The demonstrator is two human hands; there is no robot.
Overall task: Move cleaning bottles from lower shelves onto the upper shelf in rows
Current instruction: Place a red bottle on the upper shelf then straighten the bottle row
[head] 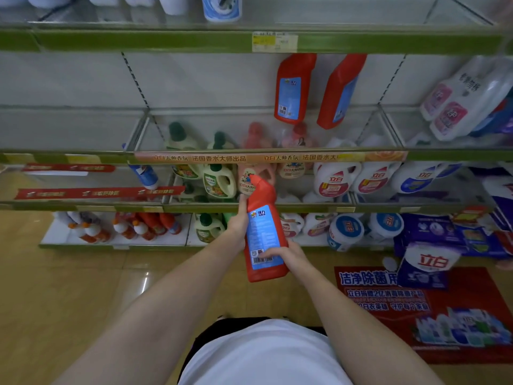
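Between me & the store shelving, at about the height of the lower shelves, I hold a red bottle (263,232) w/ both hands. It has a bent, angled neck pointing up-left and a blue label w/ barcode facing me; bottle is roughly upright, tilted a bit. My left hand (240,218) wraps the upper body just below the neck, thumb running up toward the shoulder. My right hand (286,255) grips the lower part from the right side, fingers curled across the barcode area. So both hands are clamped on the same bottle, close together, one above the other.

On the upper shelf (263,134), a glass deck w/ green front rail, two more red bottles (319,90) of the same kind stand side by side towards the back, right of centre, blue labels showing. To their right, on the same level, white jugs w/ pink labels (458,107) lean over.

Next shelf down holds green-capped jugs (219,180), pinkish jugs & white jugs w/ red logos (336,180). Bottom shelf at left carries small orange-capped bottles (91,227). Red floor mat (416,315) w/ white print lies on the floor at right.
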